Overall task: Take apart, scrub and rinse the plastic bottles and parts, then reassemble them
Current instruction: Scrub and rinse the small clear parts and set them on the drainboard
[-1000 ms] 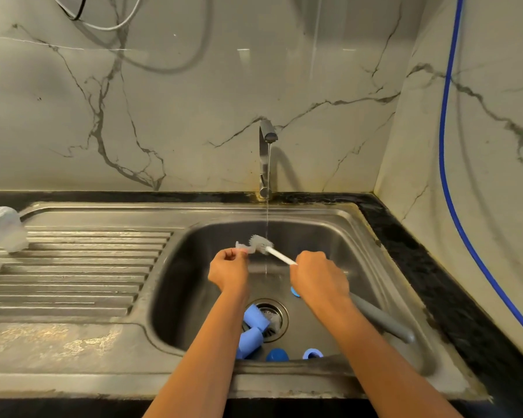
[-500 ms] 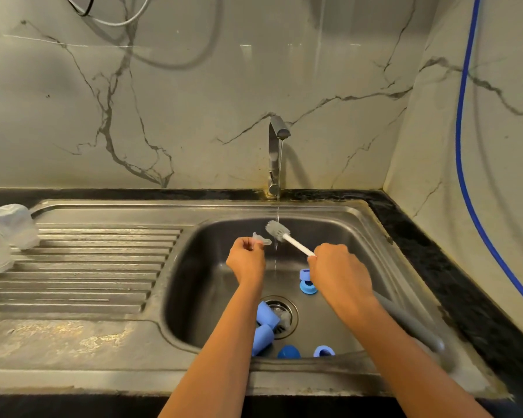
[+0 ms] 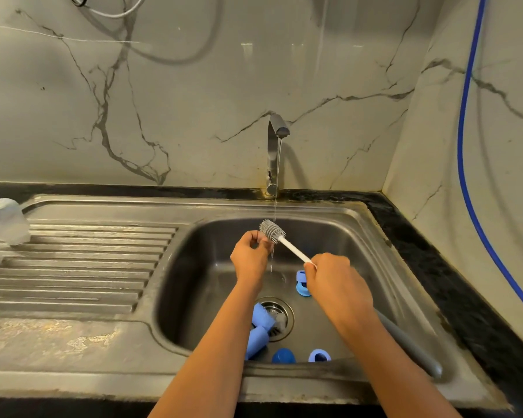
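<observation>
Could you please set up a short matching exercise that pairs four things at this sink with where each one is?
Things:
1. brush
2. clear bottles
3. blue parts
4. blue hose

Places:
A. on the draining board, far left
B. on the basin floor around the drain
C. along the right wall
D. held by the right hand

Pairs: 1-D, 2-A, 3-B, 4-C.

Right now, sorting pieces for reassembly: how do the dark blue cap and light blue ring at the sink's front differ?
The dark blue cap is deeper in colour than the light blue ring. The cap shows a closed domed top; the ring shows an open hole. The cap lies left of the ring. Both rest on the sink basin floor near its front wall.
</observation>
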